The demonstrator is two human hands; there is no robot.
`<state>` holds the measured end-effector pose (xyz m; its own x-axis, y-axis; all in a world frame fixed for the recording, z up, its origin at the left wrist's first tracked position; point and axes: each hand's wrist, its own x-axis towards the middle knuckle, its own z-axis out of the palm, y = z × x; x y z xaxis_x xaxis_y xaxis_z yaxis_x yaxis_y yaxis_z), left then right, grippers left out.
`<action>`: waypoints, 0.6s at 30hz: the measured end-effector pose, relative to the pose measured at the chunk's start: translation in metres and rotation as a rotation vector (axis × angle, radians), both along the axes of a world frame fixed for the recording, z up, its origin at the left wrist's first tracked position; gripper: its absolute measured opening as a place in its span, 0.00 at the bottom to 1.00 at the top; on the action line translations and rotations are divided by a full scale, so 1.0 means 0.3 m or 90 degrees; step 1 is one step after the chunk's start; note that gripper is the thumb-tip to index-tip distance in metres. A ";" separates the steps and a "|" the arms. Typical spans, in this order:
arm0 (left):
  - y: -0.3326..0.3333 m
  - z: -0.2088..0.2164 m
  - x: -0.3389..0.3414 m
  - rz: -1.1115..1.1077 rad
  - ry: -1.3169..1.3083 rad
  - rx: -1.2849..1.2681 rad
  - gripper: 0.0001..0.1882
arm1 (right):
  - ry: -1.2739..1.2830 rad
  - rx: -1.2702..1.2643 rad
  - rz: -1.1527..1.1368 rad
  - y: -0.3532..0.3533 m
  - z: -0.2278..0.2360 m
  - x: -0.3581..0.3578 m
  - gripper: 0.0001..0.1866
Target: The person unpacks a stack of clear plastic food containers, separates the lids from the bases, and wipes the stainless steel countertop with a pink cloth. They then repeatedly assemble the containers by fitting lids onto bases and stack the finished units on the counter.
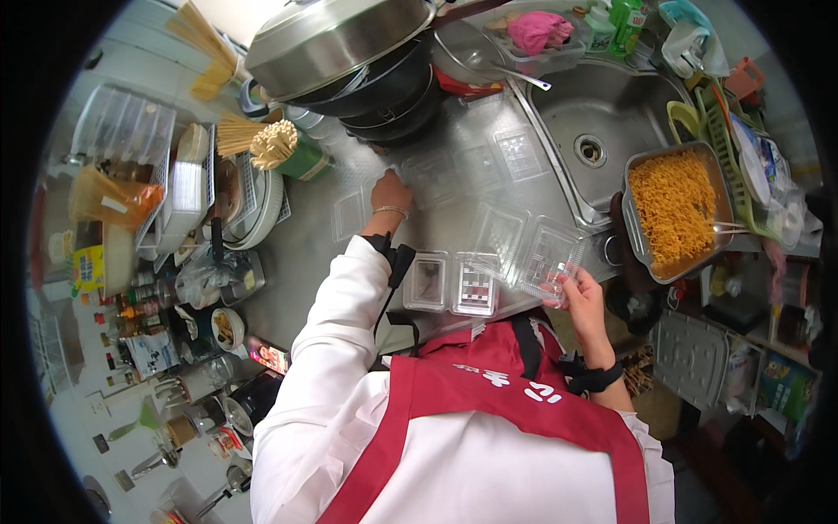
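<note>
1. In the head view, our right hand (583,301) has thumb and fingers pinched on the near right corner of the held box (552,249), which is clear plastic.
2. From those fingers, the held box extends away from us and a little to the left. Its long axis points roughly away from our body, the far end leaning rightward. The right hand is the nearer one, already touching; our left hand (390,190) is well apart, farther away and to the left.
3. The held box lies over the front part of the steel counter (436,229), with a clear panel (496,236) overlapping its left side. We cannot tell whether the two are joined.
4. Our left hand is back up, fingers bent downward beside the left box (349,217). The hand hides its fingertips, so we cannot tell whether they grasp anything.
5. Between our hands, close to the counter's front edge, two more boxes sit side by side: the plain box (426,284) and the patterned box (476,284).
6. Beyond the held box, to the right, are the sink (567,109) and the tray (644,251) of noodles (676,205).
</note>
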<state>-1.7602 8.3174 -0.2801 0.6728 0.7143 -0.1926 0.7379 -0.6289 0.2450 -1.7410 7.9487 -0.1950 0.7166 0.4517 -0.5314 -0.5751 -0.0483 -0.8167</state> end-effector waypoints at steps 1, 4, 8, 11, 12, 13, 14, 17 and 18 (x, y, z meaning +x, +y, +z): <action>-0.005 -0.006 0.007 0.011 0.002 0.001 0.19 | 0.004 0.001 -0.003 -0.002 0.000 0.008 0.20; 0.001 -0.018 0.016 0.044 -0.012 -0.017 0.21 | 0.012 0.005 -0.004 -0.003 -0.001 0.027 0.21; 0.046 -0.045 -0.004 0.057 -0.026 -0.053 0.26 | 0.006 0.020 -0.001 0.007 -0.005 0.040 0.16; 0.085 -0.085 -0.023 0.033 -0.010 -0.140 0.28 | 0.013 0.033 0.000 0.019 0.000 0.043 0.17; 0.092 -0.098 -0.028 0.035 -0.011 -0.153 0.28 | 0.005 0.024 0.010 0.024 0.003 0.044 0.17; 0.096 -0.107 -0.032 0.037 -0.013 -0.167 0.28 | 0.006 0.025 0.013 0.029 0.009 0.045 0.17; 0.096 -0.107 -0.034 0.045 -0.009 -0.176 0.28 | 0.018 0.030 0.007 0.035 0.016 0.045 0.17; 0.055 -0.047 -0.050 0.130 -0.104 -0.118 0.23 | 0.016 0.047 0.026 0.057 0.045 0.046 0.17; 0.026 -0.004 -0.062 0.122 -0.199 -0.079 0.21 | 0.004 0.054 0.042 0.067 0.056 0.045 0.17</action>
